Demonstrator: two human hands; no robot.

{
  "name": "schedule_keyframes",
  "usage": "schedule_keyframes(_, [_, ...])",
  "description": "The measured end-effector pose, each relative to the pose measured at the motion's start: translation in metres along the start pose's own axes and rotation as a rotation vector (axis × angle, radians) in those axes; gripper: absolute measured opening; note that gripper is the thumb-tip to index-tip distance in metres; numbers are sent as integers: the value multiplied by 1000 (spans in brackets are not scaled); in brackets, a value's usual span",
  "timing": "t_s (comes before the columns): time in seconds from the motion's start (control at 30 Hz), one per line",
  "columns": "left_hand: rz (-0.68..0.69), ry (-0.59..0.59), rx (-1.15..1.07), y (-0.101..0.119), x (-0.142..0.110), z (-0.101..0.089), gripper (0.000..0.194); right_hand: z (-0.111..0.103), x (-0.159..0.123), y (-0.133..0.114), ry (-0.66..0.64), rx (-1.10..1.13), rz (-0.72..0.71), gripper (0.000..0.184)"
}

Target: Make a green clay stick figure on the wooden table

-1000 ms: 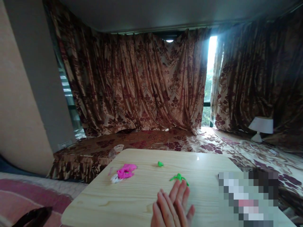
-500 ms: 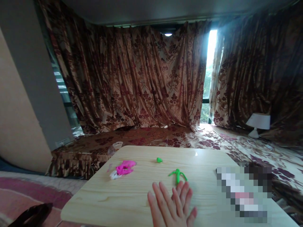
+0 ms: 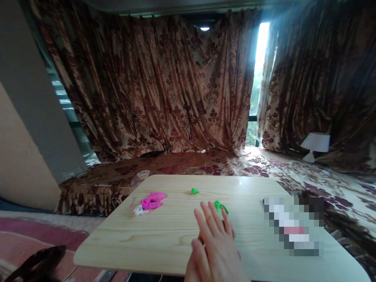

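Note:
My right hand [image 3: 221, 246] lies over my left hand [image 3: 191, 263], the palms facing each other above the front of the table. The right fingers stretch forward, nearly straight. Most of the left hand is covered; its visible fingers look extended. Whatever may lie between the palms is hidden. Just beyond the fingertips is a green figure with thin arms [image 3: 217, 205], partly covered by the hand. A small green rounded piece [image 3: 194, 191] rests farther back. To the left sits a bright pink lump [image 3: 153, 200] beside crumpled white material [image 3: 140, 210].
The light wooden table [image 3: 164, 239] has rounded corners. A blurred-out flat object [image 3: 290, 227] lies on its right side. Clear plastic [image 3: 143, 175] stands by the back left corner. A white lamp [image 3: 315, 143] is on the patterned ledge behind, before long curtains [image 3: 182, 90].
My hands have shifted against each other and slightly forward, now covering more of the green figure. The whole view has tilted a little downward. The other pieces stay in place on the table.

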State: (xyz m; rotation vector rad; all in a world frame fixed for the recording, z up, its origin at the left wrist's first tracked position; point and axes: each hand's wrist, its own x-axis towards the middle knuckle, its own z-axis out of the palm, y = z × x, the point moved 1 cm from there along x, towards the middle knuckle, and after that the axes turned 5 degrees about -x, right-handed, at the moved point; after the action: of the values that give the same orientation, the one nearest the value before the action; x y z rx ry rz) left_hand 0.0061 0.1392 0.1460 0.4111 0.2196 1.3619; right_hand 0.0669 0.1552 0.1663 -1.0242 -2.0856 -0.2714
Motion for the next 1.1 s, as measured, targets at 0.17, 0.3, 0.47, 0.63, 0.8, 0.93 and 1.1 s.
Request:
schedule_keyframes(0.17, [-208, 145, -51, -14, -10, -14, 23, 3, 20, 54, -44, 87, 236, 36])
schedule_keyframes(0.3, [-167, 381, 94, -6, -11, -13, 19, 3, 5, 71, 43, 441, 329, 29])
schedule_keyframes(0.47, [9, 500, 295, -3, -4, -14, 26, -10, -25, 64, 35, 596, 304, 22])
schedule_keyframes(0.63, [-49, 387, 159, -8, -5, -8, 17, -8, -44, 49, 38, 526, 145, 30])
schedule_keyframes(0.8, [-133, 340, 91, -10, -8, -11, 17, -5, -49, 50, 116, 477, 91, 35])
schedule_keyframes(0.93, [11, 372, 444, -7, -7, -23, 34, -8, -47, 54, 42, 454, 36, 36])
schedule_keyframes(1.1, [27, 337, 675, -4, -8, -34, 37, 2, -52, 51, -17, 584, 85, 33])
